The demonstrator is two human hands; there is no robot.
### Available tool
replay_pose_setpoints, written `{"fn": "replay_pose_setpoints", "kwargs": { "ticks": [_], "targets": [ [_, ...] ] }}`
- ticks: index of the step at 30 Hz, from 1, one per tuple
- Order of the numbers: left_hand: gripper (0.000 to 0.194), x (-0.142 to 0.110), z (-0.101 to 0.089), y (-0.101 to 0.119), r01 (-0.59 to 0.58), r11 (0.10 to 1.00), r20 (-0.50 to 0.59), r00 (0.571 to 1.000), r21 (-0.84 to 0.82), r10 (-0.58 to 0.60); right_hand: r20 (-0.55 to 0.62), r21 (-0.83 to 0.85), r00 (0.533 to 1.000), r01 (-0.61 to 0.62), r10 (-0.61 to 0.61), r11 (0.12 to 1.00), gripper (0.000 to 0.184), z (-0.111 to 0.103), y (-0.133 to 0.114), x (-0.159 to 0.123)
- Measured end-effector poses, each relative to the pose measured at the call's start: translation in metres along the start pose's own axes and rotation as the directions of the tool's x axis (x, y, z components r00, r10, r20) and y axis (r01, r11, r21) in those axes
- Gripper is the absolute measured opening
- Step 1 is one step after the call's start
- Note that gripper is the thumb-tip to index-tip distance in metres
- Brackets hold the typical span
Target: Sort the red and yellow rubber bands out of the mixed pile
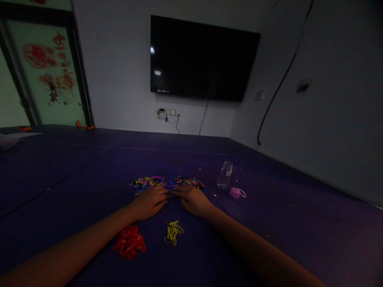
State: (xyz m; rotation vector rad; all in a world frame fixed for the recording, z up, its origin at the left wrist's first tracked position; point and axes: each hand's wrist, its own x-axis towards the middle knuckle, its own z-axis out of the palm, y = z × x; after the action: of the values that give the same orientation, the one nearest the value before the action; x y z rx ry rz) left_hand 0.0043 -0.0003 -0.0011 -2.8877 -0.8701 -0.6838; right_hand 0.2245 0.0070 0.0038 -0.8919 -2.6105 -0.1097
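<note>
Two heaps of mixed-coloured rubber bands lie side by side on the purple surface, a left heap [149, 181] and a right heap [189, 182]. My left hand [152, 202] rests at the near edge of the left heap, fingers stretched toward the gap and thumb apart. Opposite it, my right hand [195, 200] lies against the right heap, its fingers reaching left. The fingertips of both hands nearly meet; bands partly hidden beneath them are hard to make out. Closer to me are a red pile of bands [131, 242] and a small yellow pile of bands [173, 232].
Right of the heaps stands a clear bottle [225, 175], slightly tilted in view. A pink cap with a loop [235, 192] lies beside it, among small white scraps [214, 195]. Orange objects [89, 128] sit at the far left edge. A television [203, 59] hangs on the wall.
</note>
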Motion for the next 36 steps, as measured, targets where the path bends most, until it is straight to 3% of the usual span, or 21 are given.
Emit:
{"fn": "replay_pose_setpoints", "kwargs": {
  "ticks": [36],
  "targets": [
    [0.029,0.0011,-0.0024,0.0008,0.005,1.0,0.027,1.0,-0.023,-0.004,0.003,0.0,1.0,-0.014,0.014,1.0,0.041,0.0016,0.0009,-0.0003]
  ]
}}
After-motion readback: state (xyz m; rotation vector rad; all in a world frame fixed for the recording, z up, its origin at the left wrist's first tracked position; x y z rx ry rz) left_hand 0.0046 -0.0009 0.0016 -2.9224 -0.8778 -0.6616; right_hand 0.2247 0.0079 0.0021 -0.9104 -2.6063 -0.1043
